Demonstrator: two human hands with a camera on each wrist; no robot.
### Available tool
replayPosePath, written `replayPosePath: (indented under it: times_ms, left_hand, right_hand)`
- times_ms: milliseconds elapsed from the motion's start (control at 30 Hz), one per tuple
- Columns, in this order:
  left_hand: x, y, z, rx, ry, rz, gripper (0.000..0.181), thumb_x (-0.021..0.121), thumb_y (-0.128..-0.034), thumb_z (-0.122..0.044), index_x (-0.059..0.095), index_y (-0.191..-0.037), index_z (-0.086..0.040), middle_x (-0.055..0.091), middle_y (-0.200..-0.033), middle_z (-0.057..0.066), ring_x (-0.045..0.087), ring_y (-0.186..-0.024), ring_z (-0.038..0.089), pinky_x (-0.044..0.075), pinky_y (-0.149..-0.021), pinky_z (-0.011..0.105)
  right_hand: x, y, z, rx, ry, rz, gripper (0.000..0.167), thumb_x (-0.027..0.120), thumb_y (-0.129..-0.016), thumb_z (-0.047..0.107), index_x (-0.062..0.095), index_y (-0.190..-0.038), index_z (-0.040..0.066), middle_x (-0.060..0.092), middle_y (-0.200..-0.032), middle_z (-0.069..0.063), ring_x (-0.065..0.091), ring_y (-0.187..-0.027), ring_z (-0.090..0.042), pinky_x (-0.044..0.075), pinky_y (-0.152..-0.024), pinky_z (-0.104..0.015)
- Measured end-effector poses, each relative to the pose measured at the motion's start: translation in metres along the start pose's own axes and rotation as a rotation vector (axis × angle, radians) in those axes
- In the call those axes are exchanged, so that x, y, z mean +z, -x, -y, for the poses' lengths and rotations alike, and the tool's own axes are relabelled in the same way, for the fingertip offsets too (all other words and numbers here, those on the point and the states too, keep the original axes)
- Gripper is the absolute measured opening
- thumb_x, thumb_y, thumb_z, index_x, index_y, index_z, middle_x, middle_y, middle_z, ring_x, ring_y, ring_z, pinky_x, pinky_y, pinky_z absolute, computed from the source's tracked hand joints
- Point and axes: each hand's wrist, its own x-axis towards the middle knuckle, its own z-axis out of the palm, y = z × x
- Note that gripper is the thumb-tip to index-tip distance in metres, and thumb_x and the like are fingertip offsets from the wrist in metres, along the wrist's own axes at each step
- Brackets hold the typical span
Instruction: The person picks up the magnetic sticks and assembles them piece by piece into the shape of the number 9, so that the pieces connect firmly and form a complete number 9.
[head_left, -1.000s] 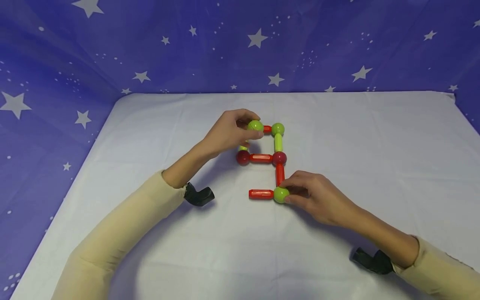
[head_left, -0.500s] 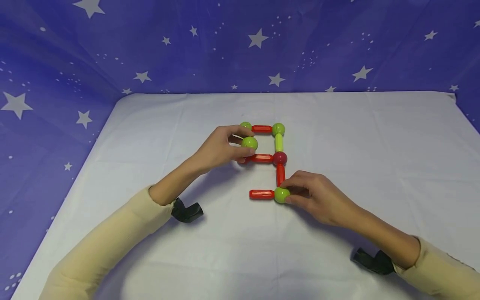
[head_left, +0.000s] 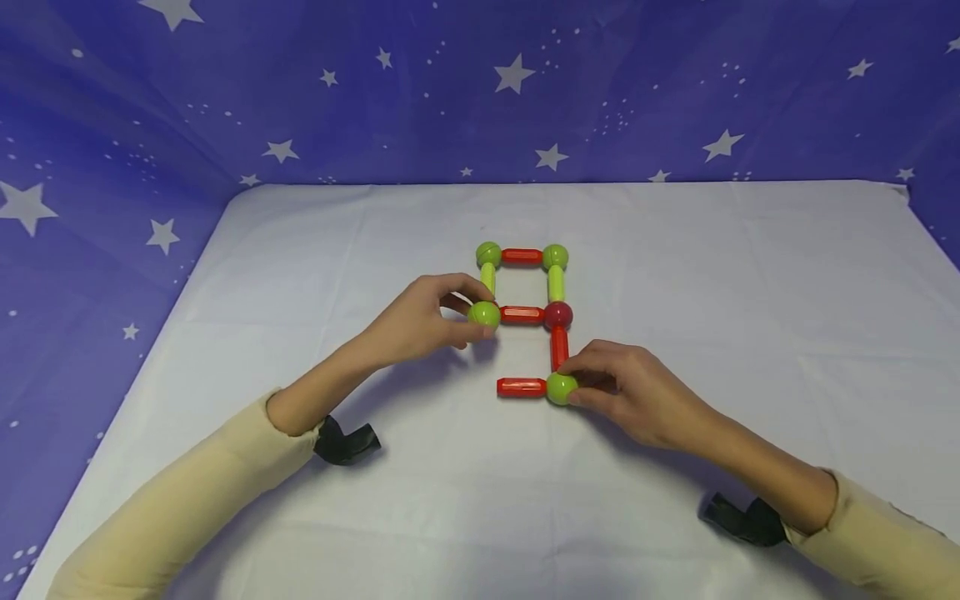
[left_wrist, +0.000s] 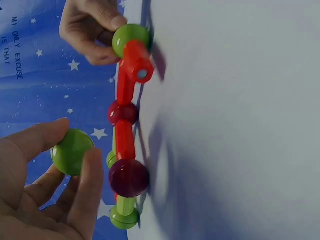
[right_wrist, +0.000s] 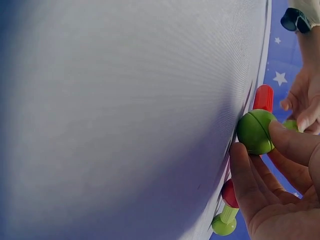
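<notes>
A ball-and-stick toy frame lies on the white cloth. Between thumb and fingers, my left hand (head_left: 420, 323) pinches a loose green ball (head_left: 484, 316). The left wrist view shows this ball held up off the cloth, apart from the frame's dark red ball (left_wrist: 129, 178), which it hides in the head view. My right hand (head_left: 637, 393) grips the frame's near green ball (head_left: 561, 388), where two red sticks meet. One of them, a red stick (head_left: 521, 387), points left with a bare end. The other joins a red ball (head_left: 558, 315).
Green balls (head_left: 555, 257) and yellow-green sticks (head_left: 556, 284) form the frame's far square, closed by red sticks (head_left: 521, 256). White cloth (head_left: 712, 275) surrounds the frame. A blue star-printed sheet (head_left: 420, 92) stands behind. Black wrist pieces (head_left: 347, 442) stick out from both sleeves.
My left hand has carried the loose green ball nearer to me, from over the frame's far left corner to over its left red ball. The right hand keeps its hold in the same place.
</notes>
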Motion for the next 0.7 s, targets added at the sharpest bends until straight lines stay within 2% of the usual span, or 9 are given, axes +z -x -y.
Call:
replayPosePath:
  times_ms: [100, 333, 567, 700]
  left_hand:
    - [0.003, 0.006, 0.002, -0.018, 0.013, 0.021, 0.032, 0.078, -0.0835, -0.008, 0.066, -0.113, -0.008, 0.063, -0.111, 0.003, 0.06, -0.103, 0.023, 0.06, -0.063, 0.037]
    - [0.01, 0.015, 0.006, -0.049, 0.027, 0.053, 0.042, 0.077, -0.084, -0.006, 0.063, -0.124, -0.004, 0.06, -0.12, 0.005, 0.057, -0.109, 0.024, 0.06, -0.059, 0.038]
    - [0.016, 0.024, 0.011, -0.089, -0.019, 0.074, 0.036, 0.078, -0.0829, -0.007, 0.066, -0.116, -0.008, 0.061, -0.116, 0.005, 0.058, -0.106, 0.023, 0.059, -0.059, 0.036]
    - [0.02, 0.028, 0.016, -0.086, -0.041, 0.096, 0.036, 0.079, -0.0823, -0.007, 0.066, -0.115, -0.009, 0.061, -0.112, 0.004, 0.058, -0.106, 0.023, 0.059, -0.059, 0.035]
  right_hand:
    - [0.0, 0.0, 0.0, 0.002, 0.003, 0.004, 0.03, 0.077, -0.084, 0.003, 0.073, -0.113, 0.011, 0.066, -0.1, 0.008, 0.06, -0.086, -0.01, 0.055, -0.077, -0.027]
    - [0.0, 0.0, 0.0, 0.004, 0.006, 0.006, 0.031, 0.078, -0.083, 0.002, 0.073, -0.113, 0.011, 0.067, -0.1, 0.008, 0.06, -0.087, -0.01, 0.055, -0.077, -0.027]
    - [0.0, 0.0, 0.0, 0.0, 0.008, 0.008, 0.032, 0.077, -0.083, 0.002, 0.072, -0.114, 0.01, 0.067, -0.101, 0.008, 0.06, -0.088, -0.01, 0.055, -0.078, -0.028]
    - [0.0, 0.0, 0.0, 0.005, 0.006, 0.013, 0.032, 0.077, -0.084, 0.002, 0.072, -0.114, 0.01, 0.067, -0.102, 0.007, 0.06, -0.088, -0.01, 0.055, -0.079, -0.028]
